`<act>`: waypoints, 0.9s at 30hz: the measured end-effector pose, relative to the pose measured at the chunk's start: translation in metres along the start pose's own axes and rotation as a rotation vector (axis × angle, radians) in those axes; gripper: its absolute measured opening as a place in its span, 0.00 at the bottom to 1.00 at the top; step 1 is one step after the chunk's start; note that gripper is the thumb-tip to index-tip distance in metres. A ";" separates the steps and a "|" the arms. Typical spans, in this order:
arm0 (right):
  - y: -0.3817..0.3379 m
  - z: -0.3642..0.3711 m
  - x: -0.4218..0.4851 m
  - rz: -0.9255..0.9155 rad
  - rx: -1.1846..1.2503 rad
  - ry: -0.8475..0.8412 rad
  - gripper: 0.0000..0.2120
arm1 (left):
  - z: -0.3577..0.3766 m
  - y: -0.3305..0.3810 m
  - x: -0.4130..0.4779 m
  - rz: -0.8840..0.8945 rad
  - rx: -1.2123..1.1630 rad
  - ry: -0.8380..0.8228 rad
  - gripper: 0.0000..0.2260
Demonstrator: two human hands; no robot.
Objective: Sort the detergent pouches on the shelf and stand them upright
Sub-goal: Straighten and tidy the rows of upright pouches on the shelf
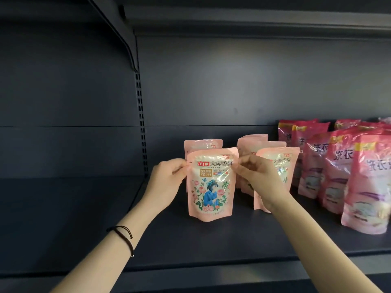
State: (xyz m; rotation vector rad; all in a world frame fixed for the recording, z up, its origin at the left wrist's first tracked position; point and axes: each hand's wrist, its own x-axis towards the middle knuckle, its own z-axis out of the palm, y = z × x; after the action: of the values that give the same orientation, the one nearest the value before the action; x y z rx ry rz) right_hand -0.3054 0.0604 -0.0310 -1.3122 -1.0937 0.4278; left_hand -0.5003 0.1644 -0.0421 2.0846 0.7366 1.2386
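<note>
Reaching into a dark shelf, a person has both bare arms stretched forward. Far left and high up, a bracket curves down into a slotted upright that runs down the back panel to the shelf. A black band circles the left wrist.

The left hand is raised beside a pale pink pouch, and its fingers pinch the pouch's upper left edge. The pouch stands upright near the middle of the shelf with its printed front facing out: red and white lettering at the top, a figure in blue among roses below. Just behind it a second pouch of the same kind also stands upright, only its top strip showing.

On the other side the right hand mirrors the left, its fingers curled and pinching the pouch's upper right edge. That hand covers much of the nearest of three more pale pouches, which stand upright in a line from front to back just beside the held one.

Further right stand deeper pink pouches, taller and glossy, with large white characters. Their rows run back to the panel and off the right edge of view. They touch one another, and the nearest row sits just beside the pale ones.
</note>
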 end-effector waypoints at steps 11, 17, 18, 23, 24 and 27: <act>0.006 -0.107 -0.008 -0.076 0.041 0.029 0.04 | 0.100 0.059 -0.005 0.003 -0.094 0.016 0.10; 0.017 -0.141 -0.003 -0.030 0.016 0.004 0.05 | 0.140 0.071 -0.005 -0.005 -0.025 0.057 0.06; 0.019 -0.144 -0.002 -0.032 0.015 0.011 0.05 | 0.143 0.072 -0.005 -0.011 -0.019 0.055 0.06; 0.028 -0.153 0.002 -0.011 -0.042 -0.009 0.05 | 0.151 0.077 -0.010 -0.073 0.047 0.011 0.07; 0.030 -0.154 0.003 0.001 -0.069 -0.039 0.05 | 0.151 0.077 -0.011 -0.084 0.050 -0.009 0.07; 0.027 -0.159 0.006 -0.060 -0.170 -0.091 0.09 | 0.143 0.080 -0.012 -0.086 0.065 -0.075 0.08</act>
State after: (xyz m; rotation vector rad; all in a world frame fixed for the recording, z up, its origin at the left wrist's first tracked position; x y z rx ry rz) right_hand -0.1627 -0.0158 -0.0340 -1.4158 -1.2645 0.3595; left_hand -0.3647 0.0725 -0.0459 2.1164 0.8327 1.0971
